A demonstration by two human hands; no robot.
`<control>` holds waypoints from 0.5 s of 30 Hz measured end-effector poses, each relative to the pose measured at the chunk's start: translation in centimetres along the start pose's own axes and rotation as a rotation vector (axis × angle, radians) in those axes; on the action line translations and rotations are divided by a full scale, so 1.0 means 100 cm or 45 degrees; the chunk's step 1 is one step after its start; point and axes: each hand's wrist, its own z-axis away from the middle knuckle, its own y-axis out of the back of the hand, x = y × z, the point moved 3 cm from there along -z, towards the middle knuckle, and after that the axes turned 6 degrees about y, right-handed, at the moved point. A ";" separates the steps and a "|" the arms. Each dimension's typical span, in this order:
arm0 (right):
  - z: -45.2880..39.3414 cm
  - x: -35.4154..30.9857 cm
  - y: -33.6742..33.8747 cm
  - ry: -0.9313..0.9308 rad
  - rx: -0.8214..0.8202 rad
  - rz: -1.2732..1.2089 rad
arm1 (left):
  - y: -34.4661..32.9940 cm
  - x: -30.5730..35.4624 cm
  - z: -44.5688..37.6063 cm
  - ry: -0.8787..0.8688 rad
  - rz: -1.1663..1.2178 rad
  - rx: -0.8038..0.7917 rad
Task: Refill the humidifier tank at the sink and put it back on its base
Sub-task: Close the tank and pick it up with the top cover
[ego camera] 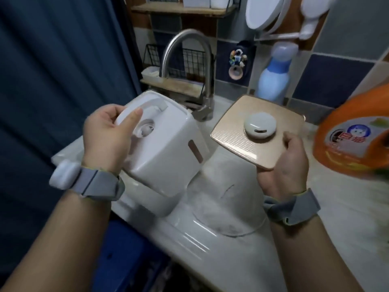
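- The white humidifier tank [166,148] is held tilted over the left part of the sink basin [227,207], its underside with the round valve [145,129] turned toward the camera; the left hand [105,135] grips its near end, fingers curled round the edge and the thumb laid across the rim.
- The gold square lid [254,131], bearing a round white mist cap [260,124], is held flat above the basin by the right hand [288,165], the thumb pressed on its near edge and the fingers hidden beneath.
- The curved steel faucet [185,60] stands at the back edge of the sink, just behind the tank.
- The step in hand appears to be readying the tank for filling: the lid is best set down on the counter [336,207] at the right, clear of the orange detergent bottle [355,131], so that the right hand is freed for the tap.
- The tank's open end should then be turned upward and brought under the spout before water is run; a firm two-handed hold is advised as weight builds.
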 end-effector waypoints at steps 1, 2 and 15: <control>-0.002 0.005 0.005 -0.034 -0.012 0.026 | 0.004 -0.002 0.007 0.014 -0.019 0.025; -0.003 0.012 0.008 -0.077 -0.031 0.052 | 0.010 -0.004 0.014 0.028 -0.039 0.065; 0.066 0.130 0.002 -0.536 -0.421 0.281 | 0.142 -0.058 0.106 0.296 -0.069 0.553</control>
